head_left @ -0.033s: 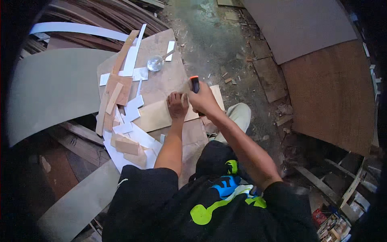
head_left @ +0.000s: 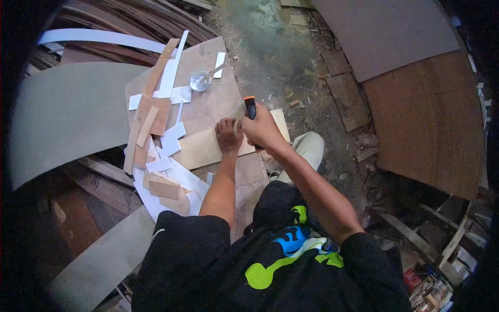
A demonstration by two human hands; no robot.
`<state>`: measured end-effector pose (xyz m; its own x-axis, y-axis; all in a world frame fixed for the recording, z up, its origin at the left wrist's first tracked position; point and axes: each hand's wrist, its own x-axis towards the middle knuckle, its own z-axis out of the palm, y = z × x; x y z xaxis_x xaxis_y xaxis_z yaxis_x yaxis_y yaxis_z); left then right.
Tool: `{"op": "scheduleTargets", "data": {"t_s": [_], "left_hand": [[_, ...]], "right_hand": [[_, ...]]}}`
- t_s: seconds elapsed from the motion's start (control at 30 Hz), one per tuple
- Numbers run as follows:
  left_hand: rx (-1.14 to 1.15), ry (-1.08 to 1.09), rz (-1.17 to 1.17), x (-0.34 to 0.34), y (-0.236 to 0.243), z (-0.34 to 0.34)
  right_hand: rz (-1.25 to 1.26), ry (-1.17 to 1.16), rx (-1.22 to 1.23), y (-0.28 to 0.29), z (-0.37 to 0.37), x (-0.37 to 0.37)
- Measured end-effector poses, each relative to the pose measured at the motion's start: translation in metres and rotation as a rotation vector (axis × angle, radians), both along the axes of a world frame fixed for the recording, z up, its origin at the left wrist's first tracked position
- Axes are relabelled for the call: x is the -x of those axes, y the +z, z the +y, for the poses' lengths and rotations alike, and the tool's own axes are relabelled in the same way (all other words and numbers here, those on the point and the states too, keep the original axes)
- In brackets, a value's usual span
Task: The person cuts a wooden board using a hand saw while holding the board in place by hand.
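Observation:
A pale wooden board point(head_left: 200, 149) lies slantwise across the worktable point(head_left: 215, 106) in front of me. My left hand point(head_left: 228, 135) rests over it, fingers curled, and a small pale wood piece point(head_left: 236, 126) shows by the thumb. Just to the right, my right hand point(head_left: 263, 127) is wrapped round a black-and-orange tool handle point(head_left: 250, 106). A thin greyish part shows beside the handle, but the tool's working end is mostly hidden. Both hands are close together above the board.
White strips and offcuts point(head_left: 169, 138) and small wood blocks point(head_left: 163, 187) cover the table's left side. A clear cup with a stick point(head_left: 199, 81) stands farther back. Large brown panels point(head_left: 426, 125) lean at the right. Scraps litter the floor point(head_left: 306, 88).
My right hand and the tool handle have shifted very slightly. My left hand and the board stay in place.

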<state>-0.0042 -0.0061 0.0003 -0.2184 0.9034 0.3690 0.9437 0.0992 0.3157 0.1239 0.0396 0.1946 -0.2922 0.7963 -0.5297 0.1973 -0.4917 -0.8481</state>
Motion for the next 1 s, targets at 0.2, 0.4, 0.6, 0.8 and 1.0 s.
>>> {"op": "scheduleTargets", "data": {"t_s": [0.2, 0.4, 0.6, 0.8, 1.0], "left_hand": [[-0.023, 0.016, -0.096, -0.003, 0.001, 0.001], [0.005, 0.06, -0.08, 0.006, -0.005, -0.009], [0.026, 0.019, -0.098, -0.002, -0.003, 0.003], [-0.009, 0.03, -0.058, -0.002, 0.011, -0.004], [0.04, 0.017, 0.002, 0.01, -0.007, -0.008]], "right_hand": [[0.019, -0.031, -0.219, -0.01, -0.008, -0.012], [-0.061, -0.026, -0.22, 0.021, -0.032, -0.007], [-0.246, 0.007, -0.174, -0.022, -0.003, 0.011], [-0.006, -0.081, -0.213, -0.04, -0.029, 0.001], [-0.078, -0.018, -0.339, 0.01, -0.051, -0.005]]}}
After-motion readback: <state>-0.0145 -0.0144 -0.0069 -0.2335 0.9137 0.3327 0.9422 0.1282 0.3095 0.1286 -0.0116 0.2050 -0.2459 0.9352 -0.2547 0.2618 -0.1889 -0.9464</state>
